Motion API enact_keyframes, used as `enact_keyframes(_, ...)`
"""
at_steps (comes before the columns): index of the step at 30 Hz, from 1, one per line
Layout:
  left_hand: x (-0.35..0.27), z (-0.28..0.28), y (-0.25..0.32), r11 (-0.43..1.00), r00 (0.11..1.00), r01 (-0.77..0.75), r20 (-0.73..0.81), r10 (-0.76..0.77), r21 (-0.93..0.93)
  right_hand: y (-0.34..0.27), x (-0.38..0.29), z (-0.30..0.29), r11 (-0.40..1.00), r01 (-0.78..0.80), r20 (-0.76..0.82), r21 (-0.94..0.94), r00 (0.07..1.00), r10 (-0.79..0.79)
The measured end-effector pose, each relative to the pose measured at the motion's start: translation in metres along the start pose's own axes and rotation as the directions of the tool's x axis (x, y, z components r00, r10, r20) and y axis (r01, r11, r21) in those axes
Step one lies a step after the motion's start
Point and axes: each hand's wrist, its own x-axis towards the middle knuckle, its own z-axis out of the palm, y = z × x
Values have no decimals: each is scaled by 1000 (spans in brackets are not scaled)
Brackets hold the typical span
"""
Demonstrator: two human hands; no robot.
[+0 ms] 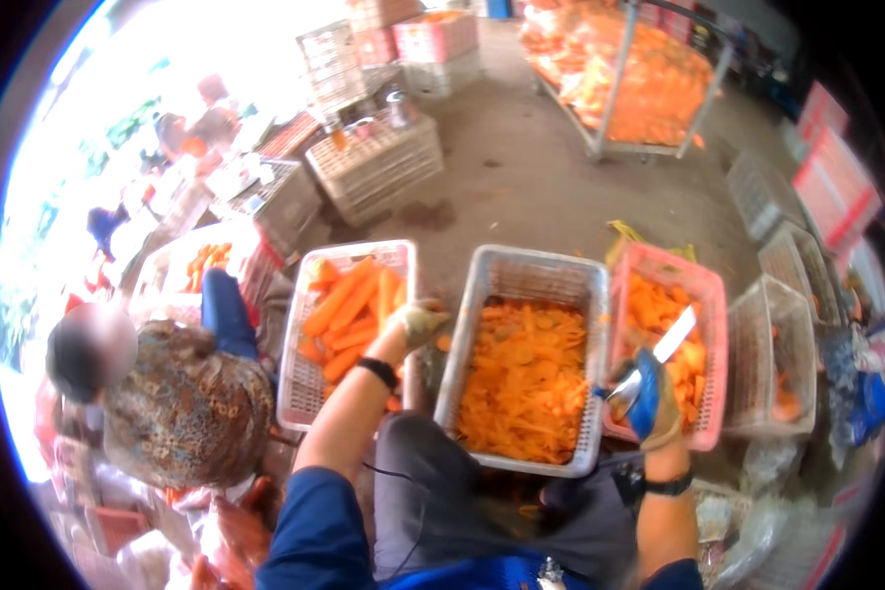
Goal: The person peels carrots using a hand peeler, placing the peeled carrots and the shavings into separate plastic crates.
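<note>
My left hand [422, 322], in a pale glove, is above the right rim of a white plastic crate [287, 369] of whole carrots [350, 302]. Its fingers are curled, and whether they hold anything is unclear. My right hand [653, 409], in a blue-and-cream glove, grips a knife whose broad blade [676, 333] points up and away. A shiny metal piece [627, 391] also shows at this hand; its kind is unclear. Beneath is a pink crate [712, 324] of cut carrot pieces [641, 302]. Between my hands stands a grey crate [470, 295] full of carrot peelings [523, 376].
A person in a patterned top [192, 405] sits close at my left. Ahead are upturned crates [376, 162] bearing small containers, and a metal trolley [597, 140] loaded with bagged carrots [627, 74]. More crates [774, 354] line the right side.
</note>
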Motion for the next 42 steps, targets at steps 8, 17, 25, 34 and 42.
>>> enact_keyframes(8, -28, 67, -151, 823, 923, 62, 281, -262, 565, 67, 18, 19, 928, -291, -68, -233, 957, 283)
enact_keyframes(17, 33, 117, -162, 518, 651, 581, -23, -759, -628, 90, 36, 23, 852, -285, -136, -439, 958, 251)
enact_keyframes(25, -69, -1, -75, -291, 959, -69, 17, -283, -954, 96, 43, 44, 863, -288, -14, -414, 950, 311)
enact_keyframes(34, -119, -21, 89, 132, 980, -61, -34, 199, -989, 49, 70, 121, 898, 264, 226, -351, 955, -193)
enact_keyframes(42, -114, 27, 218, -260, 989, -145, -150, -2, -955, 71, 2, 66, 791, 272, 233, -548, 958, -167)
